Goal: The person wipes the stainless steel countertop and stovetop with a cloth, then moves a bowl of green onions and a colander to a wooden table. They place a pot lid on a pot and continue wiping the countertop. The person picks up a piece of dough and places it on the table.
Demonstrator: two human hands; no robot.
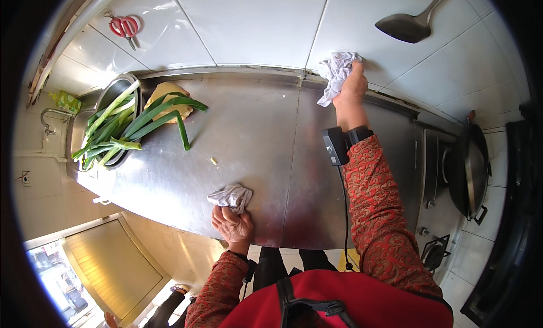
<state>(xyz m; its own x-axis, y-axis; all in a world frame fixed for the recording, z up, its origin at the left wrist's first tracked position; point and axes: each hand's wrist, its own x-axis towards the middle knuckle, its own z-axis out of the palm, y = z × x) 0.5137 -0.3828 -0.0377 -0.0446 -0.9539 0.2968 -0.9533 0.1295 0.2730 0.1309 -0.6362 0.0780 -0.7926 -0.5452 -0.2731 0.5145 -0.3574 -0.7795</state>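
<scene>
My right hand (353, 88) is closed around a crumpled white cloth (337, 75) and presses it to the white wall tiles (271, 26), just above the back edge of the stainless steel counter (254, 115). Near the counter's front edge, my left hand (233, 226) grips a second crumpled, pale cloth (231, 196) that lies on the metal. A small yellowish scrap (213, 161) lies on the counter beyond the left cloth. Both forearms wear patterned red sleeves with black wrist devices; a cable hangs from the right one.
Green leeks (114, 128) lie across a metal basin (138, 98) at the left, beside a pale flat item (163, 92). Red-handled scissors (124, 27) and a metal ladle (407, 26) hang on the wall. A lidded wok (471, 171) stands on the stove at the right.
</scene>
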